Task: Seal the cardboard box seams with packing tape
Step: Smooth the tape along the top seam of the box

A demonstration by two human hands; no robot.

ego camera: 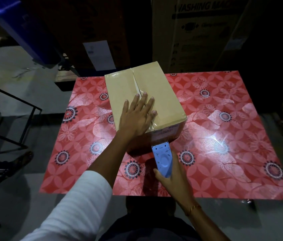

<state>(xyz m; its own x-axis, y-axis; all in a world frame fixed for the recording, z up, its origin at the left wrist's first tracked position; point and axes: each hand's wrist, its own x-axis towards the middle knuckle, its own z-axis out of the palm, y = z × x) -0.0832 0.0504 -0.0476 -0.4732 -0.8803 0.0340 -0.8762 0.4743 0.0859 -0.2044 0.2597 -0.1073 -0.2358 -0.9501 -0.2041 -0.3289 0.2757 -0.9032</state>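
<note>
A brown cardboard box [159, 94] stands on the red floral table [224, 136], its two top flaps meeting at a centre seam that gapes slightly at the middle. My left hand [137, 115] lies flat on the box top, fingers spread across the near end of the seam. My right hand [173, 178] grips a light blue tape dispenser [162, 158] whose front end touches the box's near side face just below the top edge. Glossy tape shows at the seam's near end and along the far top edge.
A large washing machine carton [206, 32] stands behind the table on the right. A blue bin [24, 28] and a black metal frame [7, 115] are at the left. A white paper label [99, 54] hangs on the dark surface behind the box.
</note>
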